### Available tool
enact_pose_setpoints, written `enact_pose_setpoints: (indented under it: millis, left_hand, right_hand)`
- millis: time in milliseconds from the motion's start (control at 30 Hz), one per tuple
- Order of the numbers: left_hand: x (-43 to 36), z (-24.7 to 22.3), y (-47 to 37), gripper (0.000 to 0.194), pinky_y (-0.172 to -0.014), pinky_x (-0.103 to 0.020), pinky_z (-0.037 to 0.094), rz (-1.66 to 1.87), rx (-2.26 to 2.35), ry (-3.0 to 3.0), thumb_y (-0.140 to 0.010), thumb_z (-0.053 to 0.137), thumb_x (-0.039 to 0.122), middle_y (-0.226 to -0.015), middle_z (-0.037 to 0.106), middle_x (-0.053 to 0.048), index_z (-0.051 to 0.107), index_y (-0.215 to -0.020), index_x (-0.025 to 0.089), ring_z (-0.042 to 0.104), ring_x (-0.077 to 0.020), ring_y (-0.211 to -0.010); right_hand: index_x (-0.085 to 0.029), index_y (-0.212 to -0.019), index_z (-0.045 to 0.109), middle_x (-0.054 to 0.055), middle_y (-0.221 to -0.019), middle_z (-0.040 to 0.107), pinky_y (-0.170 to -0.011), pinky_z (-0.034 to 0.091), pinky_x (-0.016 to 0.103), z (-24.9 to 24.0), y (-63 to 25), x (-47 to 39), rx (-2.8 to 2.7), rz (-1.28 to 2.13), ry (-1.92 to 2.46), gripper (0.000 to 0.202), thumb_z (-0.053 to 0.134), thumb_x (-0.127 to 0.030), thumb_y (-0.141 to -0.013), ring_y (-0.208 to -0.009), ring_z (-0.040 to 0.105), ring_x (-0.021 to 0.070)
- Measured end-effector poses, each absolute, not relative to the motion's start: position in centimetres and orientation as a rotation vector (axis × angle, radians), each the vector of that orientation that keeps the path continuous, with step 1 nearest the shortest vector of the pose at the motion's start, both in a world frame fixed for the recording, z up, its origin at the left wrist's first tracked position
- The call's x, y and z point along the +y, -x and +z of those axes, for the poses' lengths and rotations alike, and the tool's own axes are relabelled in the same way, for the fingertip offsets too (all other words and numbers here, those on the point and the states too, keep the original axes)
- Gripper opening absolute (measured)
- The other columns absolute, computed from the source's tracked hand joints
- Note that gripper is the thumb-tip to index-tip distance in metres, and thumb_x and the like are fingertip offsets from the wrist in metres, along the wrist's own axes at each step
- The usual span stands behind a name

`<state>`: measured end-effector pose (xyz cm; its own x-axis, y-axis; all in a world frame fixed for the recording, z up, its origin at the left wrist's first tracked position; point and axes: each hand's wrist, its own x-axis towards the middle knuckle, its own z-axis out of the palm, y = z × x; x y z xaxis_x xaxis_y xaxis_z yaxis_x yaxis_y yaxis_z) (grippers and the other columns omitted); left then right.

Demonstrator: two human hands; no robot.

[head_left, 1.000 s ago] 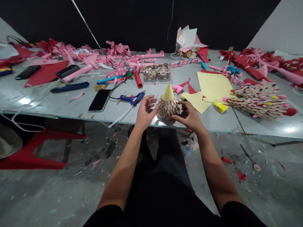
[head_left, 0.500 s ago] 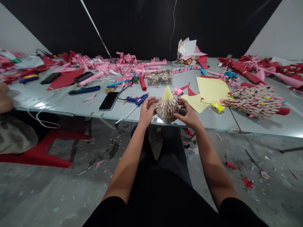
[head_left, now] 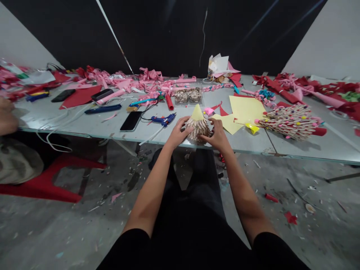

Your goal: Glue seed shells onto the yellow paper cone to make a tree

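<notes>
Head view, far left: part of another person's hand (head_left: 6, 117) shows at the edge, above a red stool (head_left: 64, 175). Moving right along the table (head_left: 239, 144), I pick out a slim dark-blue tool (head_left: 102, 109), a phone (head_left: 131, 121) and a blue glue gun (head_left: 163, 119), the gun lying just beyond my left hand (head_left: 179, 133).

Next comes the cone (head_left: 198, 126), near the table's front edge, directly between my two hands. Its long axis looks upright, bare yellow tip on top, pale overlapping flakes below. That placing matters most from my remote seat: neither hand is clearly nearer, since I have the left curved along one flank and the right hand (head_left: 217, 135) along the other. Both are grasping it, thumbs laid toward the near face; how hard they press I cannot tell, and the far fingertips are partly hidden.

Further right I see yellow paper (head_left: 247, 107), a small yellow packet (head_left: 252, 128), then a larger flake-covered piece (head_left: 295, 122) with coloured dots, lying lengthwise across the table, well apart from my grip.
</notes>
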<state>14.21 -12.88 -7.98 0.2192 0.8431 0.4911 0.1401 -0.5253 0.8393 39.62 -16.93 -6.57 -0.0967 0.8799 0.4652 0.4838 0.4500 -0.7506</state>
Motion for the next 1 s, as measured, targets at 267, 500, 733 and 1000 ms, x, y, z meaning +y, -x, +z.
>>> enact_pose_setpoints:
  millis: [267,500,733,1000]
  left_hand:
    - [-12.9,-8.3,-14.2,0.126,-0.133,-0.062,0.049,1.305,0.918,-1.951,-0.074,0.104,0.071,-0.166,0.060,-0.023,0.047,-0.177,0.025,0.060,-0.0456,-0.157]
    - [-12.1,-8.9,-13.9,0.125,-0.139,-0.064,0.044,1.266,0.833,-1.944,-0.086,0.091,0.079,-0.173,0.057,-0.025,0.032,-0.182,0.025,0.057,-0.0439,-0.165]
    - [-12.7,-8.1,-14.3,0.134,-0.147,-0.062,0.033,1.256,0.805,-1.981,-0.073,0.106,0.062,-0.187,0.041,-0.023,0.036,-0.181,0.023,0.044,-0.0465,-0.174]
    - [-12.7,-8.4,-14.3,0.142,-0.146,-0.065,0.033,1.262,0.807,-1.995,-0.078,0.100,0.046,-0.191,0.032,-0.026,0.016,-0.189,0.024,0.036,-0.0465,-0.179]
  right_hand:
    - [-0.031,-0.173,0.046,0.021,-0.171,0.061,-0.131,0.053,0.068,-6.4,-41.2,-16.4,-1.776,0.748,1.078,0.110,0.094,-0.063,-0.079,-0.160,0.059,0.0439]
    - [-0.031,-0.177,0.044,0.021,-0.167,0.066,-0.132,0.053,0.068,-6.3,-41.3,-16.1,-1.783,0.838,1.046,0.113,0.092,-0.044,-0.076,-0.161,0.061,0.0441]
    - [-0.030,-0.172,0.050,0.017,-0.155,0.072,-0.128,0.058,0.064,-6.5,-41.1,-16.0,-1.774,0.800,1.091,0.105,0.091,-0.044,-0.077,-0.141,0.072,0.0393]
    - [-0.026,-0.168,0.052,0.013,-0.130,0.072,-0.118,0.063,0.061,-6.2,-41.1,-16.1,-1.802,0.708,1.152,0.106,0.096,-0.052,-0.075,-0.122,0.074,0.0366]
